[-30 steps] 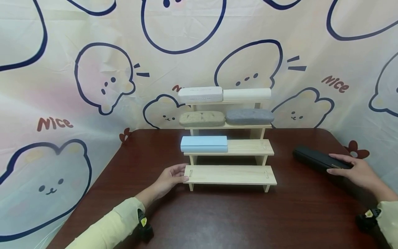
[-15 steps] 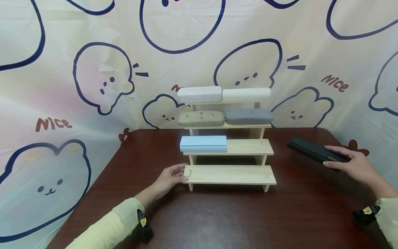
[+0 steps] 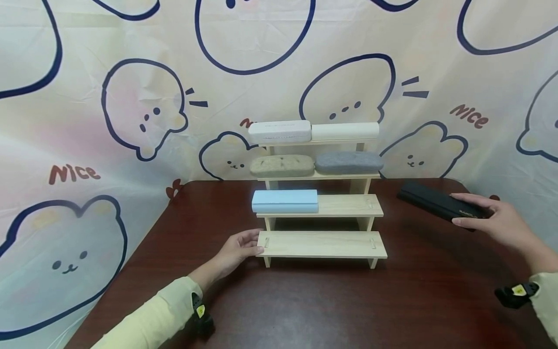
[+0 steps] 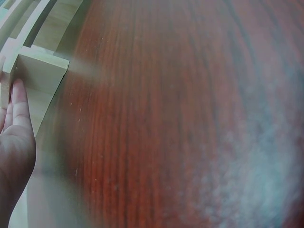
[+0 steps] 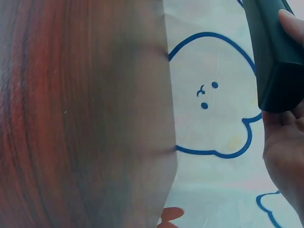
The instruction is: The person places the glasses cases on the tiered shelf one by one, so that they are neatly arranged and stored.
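Observation:
My right hand point(image 3: 501, 218) grips the near end of a long black glasses case point(image 3: 436, 199), thumb on one side and fingers on the other. The case is held above the table, its far end pointing left and back. In the right wrist view the case's end point(image 5: 280, 80) shows close up. My left hand point(image 3: 237, 249) pinches the left end of the lowest tier of a stepped wooden stand point(image 3: 322, 245). A light blue glasses case point(image 3: 285, 201) lies on the left of the second tier. That tier's right half is bare wood.
On the third tier sit a greenish case point(image 3: 282, 166) and a grey-blue case point(image 3: 348, 163). Two white cases, the left one point(image 3: 280, 131) and the right one point(image 3: 345, 131), fill the top. A printed curtain point(image 3: 131, 116) hangs behind the dark wooden table point(image 3: 322, 310).
My right hand has lifted the black case and brought it slightly left and toward the back. The left hand stays on the stand.

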The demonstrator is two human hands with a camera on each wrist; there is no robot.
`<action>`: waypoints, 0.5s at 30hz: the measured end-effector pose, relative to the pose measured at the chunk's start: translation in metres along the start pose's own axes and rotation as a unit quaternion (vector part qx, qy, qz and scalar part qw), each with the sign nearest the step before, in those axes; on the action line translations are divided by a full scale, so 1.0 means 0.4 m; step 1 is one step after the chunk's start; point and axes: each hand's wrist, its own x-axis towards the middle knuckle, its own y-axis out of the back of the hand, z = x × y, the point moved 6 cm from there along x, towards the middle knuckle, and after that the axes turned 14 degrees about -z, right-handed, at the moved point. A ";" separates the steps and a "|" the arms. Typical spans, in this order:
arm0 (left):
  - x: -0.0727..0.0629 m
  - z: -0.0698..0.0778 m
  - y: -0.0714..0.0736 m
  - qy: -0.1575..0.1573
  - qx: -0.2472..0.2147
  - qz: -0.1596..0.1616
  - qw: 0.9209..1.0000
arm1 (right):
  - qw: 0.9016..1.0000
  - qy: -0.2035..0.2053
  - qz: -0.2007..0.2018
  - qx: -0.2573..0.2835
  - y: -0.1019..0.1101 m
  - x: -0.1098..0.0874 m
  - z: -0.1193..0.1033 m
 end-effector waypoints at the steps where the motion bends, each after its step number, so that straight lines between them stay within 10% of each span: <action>1: 0.000 0.000 0.000 -0.001 -0.001 0.000 1.000 | 1.000 0.003 -0.001 -0.001 0.001 -0.001 -0.007; 15: -0.003 0.005 -0.001 -0.003 -0.002 -0.002 1.000 | 0.998 0.045 -0.031 0.015 -0.016 0.004 -0.096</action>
